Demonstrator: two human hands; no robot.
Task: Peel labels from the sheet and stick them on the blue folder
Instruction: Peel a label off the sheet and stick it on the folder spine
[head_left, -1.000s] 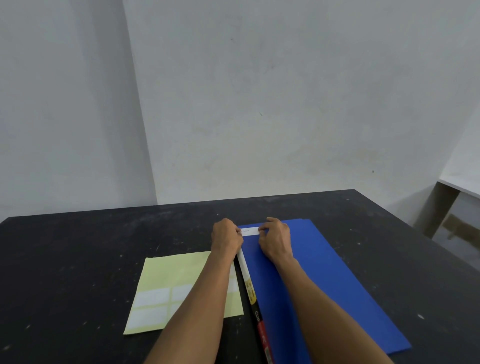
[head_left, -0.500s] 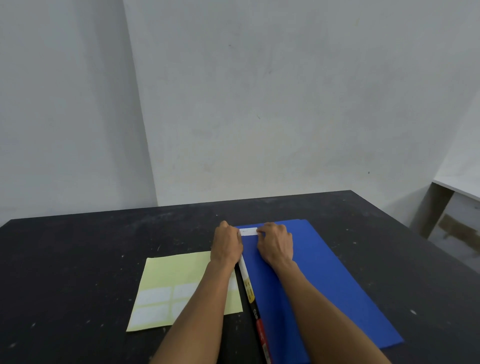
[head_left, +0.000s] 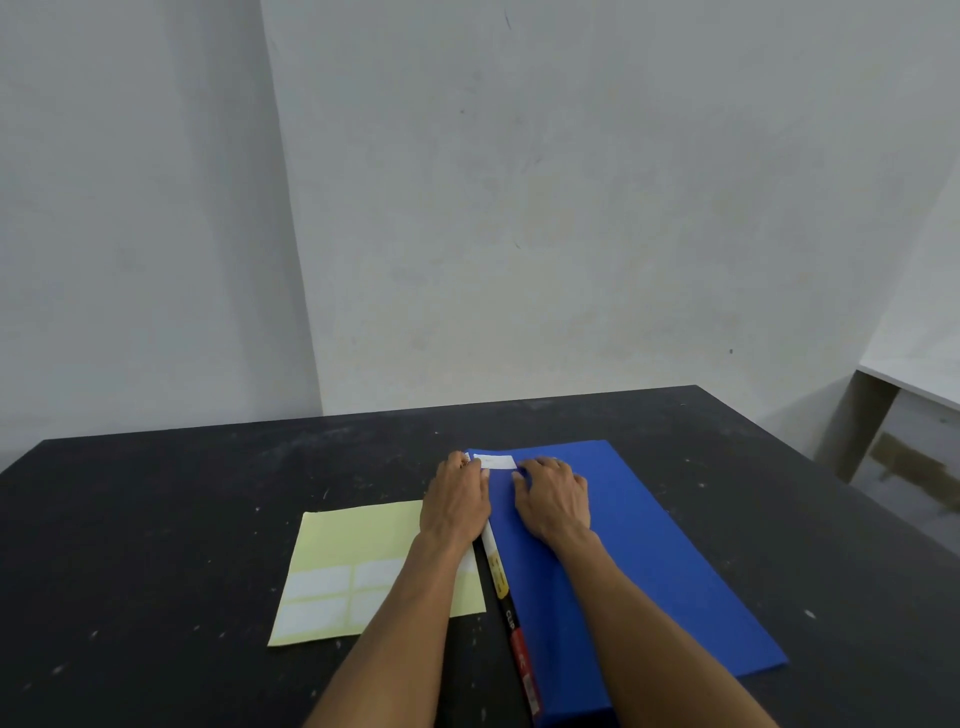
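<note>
Little has moved since half a second ago: my two hands stay at the folder's far left corner, the right one drawn slightly back off the label's end. I see the white label (head_left: 494, 462), a small flat rectangle, lying on the blue folder (head_left: 649, 561) at its 11 o'clock corner. My left hand (head_left: 457, 501) presses fingertips on the label's left end at the spine; my right hand (head_left: 553, 496) lies flat with fingers slightly spread, tips touching the label's right end. Neither hand grips anything. The folder is smooth, matte and rectangular, with a white-and-black printed spine strip (head_left: 511, 613) along its left edge. At 9 o'clock from it lies the pale yellow label sheet (head_left: 358, 540), glossy, with a few white labels left. Both rest on a scuffed, speckled black table (head_left: 156, 519).
</note>
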